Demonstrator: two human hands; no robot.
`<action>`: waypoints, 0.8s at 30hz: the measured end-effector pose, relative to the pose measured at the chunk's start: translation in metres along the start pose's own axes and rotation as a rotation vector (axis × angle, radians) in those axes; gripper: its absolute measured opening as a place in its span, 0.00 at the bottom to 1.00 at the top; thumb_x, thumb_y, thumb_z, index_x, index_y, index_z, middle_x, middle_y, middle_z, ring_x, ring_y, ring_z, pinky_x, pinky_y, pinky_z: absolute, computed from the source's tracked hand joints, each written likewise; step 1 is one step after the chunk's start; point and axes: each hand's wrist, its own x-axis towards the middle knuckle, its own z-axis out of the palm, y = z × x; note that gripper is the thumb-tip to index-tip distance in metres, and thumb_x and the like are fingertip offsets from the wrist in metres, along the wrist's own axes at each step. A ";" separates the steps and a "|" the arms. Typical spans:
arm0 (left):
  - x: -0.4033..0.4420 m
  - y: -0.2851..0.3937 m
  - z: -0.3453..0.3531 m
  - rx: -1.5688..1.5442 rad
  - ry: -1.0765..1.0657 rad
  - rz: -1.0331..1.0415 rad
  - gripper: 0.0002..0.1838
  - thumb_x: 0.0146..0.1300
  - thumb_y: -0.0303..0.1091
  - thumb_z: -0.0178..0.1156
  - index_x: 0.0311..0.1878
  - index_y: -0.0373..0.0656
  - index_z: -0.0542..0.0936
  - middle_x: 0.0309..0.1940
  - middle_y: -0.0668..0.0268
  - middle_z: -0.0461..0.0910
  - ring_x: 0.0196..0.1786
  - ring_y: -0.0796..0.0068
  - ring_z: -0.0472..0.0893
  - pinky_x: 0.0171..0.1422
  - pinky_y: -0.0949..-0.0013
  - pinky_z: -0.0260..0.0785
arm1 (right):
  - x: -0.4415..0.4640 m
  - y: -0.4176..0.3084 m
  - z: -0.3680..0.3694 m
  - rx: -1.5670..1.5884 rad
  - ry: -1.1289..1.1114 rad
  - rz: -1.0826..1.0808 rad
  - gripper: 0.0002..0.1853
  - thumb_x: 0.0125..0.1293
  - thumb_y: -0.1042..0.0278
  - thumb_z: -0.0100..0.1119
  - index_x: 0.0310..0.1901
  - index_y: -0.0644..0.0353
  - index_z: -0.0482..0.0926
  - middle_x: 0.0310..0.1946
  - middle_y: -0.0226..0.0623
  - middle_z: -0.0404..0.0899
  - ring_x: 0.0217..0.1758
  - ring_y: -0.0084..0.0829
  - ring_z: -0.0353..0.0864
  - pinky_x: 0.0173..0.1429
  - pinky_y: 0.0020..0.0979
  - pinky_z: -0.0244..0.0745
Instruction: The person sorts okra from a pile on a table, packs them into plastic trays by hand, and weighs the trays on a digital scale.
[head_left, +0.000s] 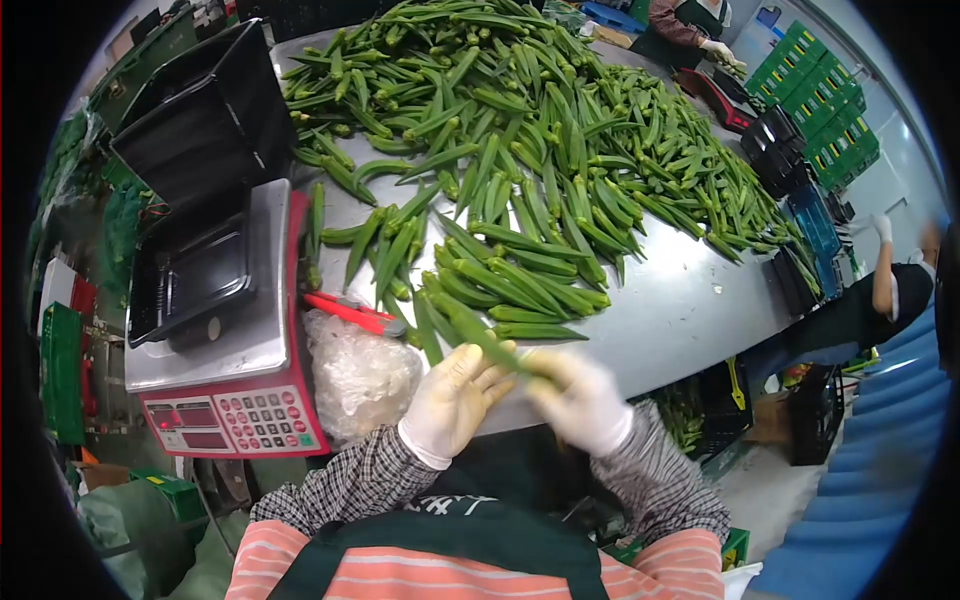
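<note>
A green okra pod (487,342), smeared by motion, slants from the pile toward my right hand (582,402). That hand, white-gloved and blurred, has its fingers closed around the pod's near end. Close by on the left is my left hand (450,398), also gloved, palm turned up and fingers apart and slightly bent, their tips beside the pod. Whether they touch it is unclear. Just beyond both hands, a small row of okra (520,285) lies roughly side by side on the metal table (690,290). Red-handled scissors (352,312) rest left of it.
A large okra heap (560,110) covers the table's far side. At left, a scale (225,400) carries a black tray (195,275), with stacked black trays (210,110) behind. A clear plastic bag (360,375) sits beside the scale. Co-workers stand at the far side and right.
</note>
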 end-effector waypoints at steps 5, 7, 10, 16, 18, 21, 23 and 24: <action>0.006 0.006 -0.015 -0.053 0.031 -0.019 0.13 0.66 0.35 0.55 0.51 0.41 0.74 0.36 0.63 0.78 0.43 0.64 0.77 0.52 0.58 0.70 | 0.011 0.044 -0.033 -0.222 -0.075 0.093 0.15 0.54 0.66 0.65 0.44 0.58 0.77 0.37 0.40 0.76 0.38 0.41 0.79 0.42 0.36 0.76; 0.006 0.011 -0.006 -0.046 0.054 0.010 0.10 0.66 0.34 0.55 0.48 0.43 0.74 0.33 0.64 0.77 0.39 0.66 0.77 0.48 0.60 0.71 | 0.022 0.071 -0.033 -0.439 -0.013 0.183 0.13 0.54 0.67 0.65 0.42 0.58 0.77 0.36 0.40 0.77 0.36 0.40 0.80 0.40 0.35 0.76; 0.012 0.006 -0.001 -0.006 0.040 -0.040 0.07 0.66 0.34 0.55 0.43 0.43 0.74 0.33 0.64 0.77 0.36 0.66 0.77 0.44 0.62 0.72 | 0.029 0.095 -0.033 -0.502 -0.020 0.240 0.12 0.54 0.68 0.64 0.40 0.59 0.77 0.35 0.41 0.77 0.35 0.39 0.80 0.39 0.33 0.76; 0.019 0.007 0.005 0.043 0.070 -0.098 0.06 0.66 0.36 0.55 0.41 0.45 0.76 0.32 0.63 0.76 0.35 0.67 0.76 0.41 0.62 0.70 | -0.011 0.075 -0.121 -0.160 0.045 0.362 0.08 0.52 0.75 0.63 0.35 0.63 0.78 0.29 0.37 0.74 0.29 0.31 0.74 0.35 0.28 0.70; 0.020 0.008 0.005 0.053 0.066 -0.086 0.07 0.66 0.36 0.55 0.41 0.45 0.76 0.32 0.63 0.76 0.35 0.67 0.76 0.42 0.62 0.69 | -0.052 0.060 -0.175 -0.217 -0.133 0.636 0.09 0.51 0.75 0.63 0.36 0.65 0.80 0.29 0.37 0.75 0.29 0.30 0.75 0.36 0.28 0.71; 0.022 0.005 0.003 0.055 0.055 -0.084 0.08 0.66 0.35 0.54 0.42 0.43 0.76 0.33 0.62 0.77 0.35 0.66 0.76 0.42 0.62 0.70 | -0.083 0.068 -0.198 -0.546 -0.019 0.728 0.12 0.51 0.77 0.63 0.40 0.64 0.81 0.31 0.39 0.77 0.32 0.30 0.78 0.39 0.27 0.73; 0.024 0.002 0.001 0.062 0.068 -0.069 0.08 0.66 0.34 0.53 0.42 0.41 0.76 0.33 0.60 0.78 0.35 0.65 0.77 0.42 0.62 0.70 | -0.017 0.068 -0.142 -0.348 0.098 0.396 0.12 0.52 0.79 0.61 0.41 0.63 0.81 0.33 0.41 0.78 0.35 0.34 0.79 0.40 0.30 0.75; 0.025 0.002 0.001 0.068 0.073 -0.065 0.08 0.66 0.34 0.53 0.42 0.40 0.76 0.33 0.60 0.78 0.35 0.65 0.77 0.41 0.61 0.71 | 0.008 0.069 -0.116 -0.427 0.060 0.252 0.13 0.53 0.79 0.61 0.43 0.61 0.80 0.36 0.41 0.77 0.37 0.38 0.79 0.42 0.32 0.75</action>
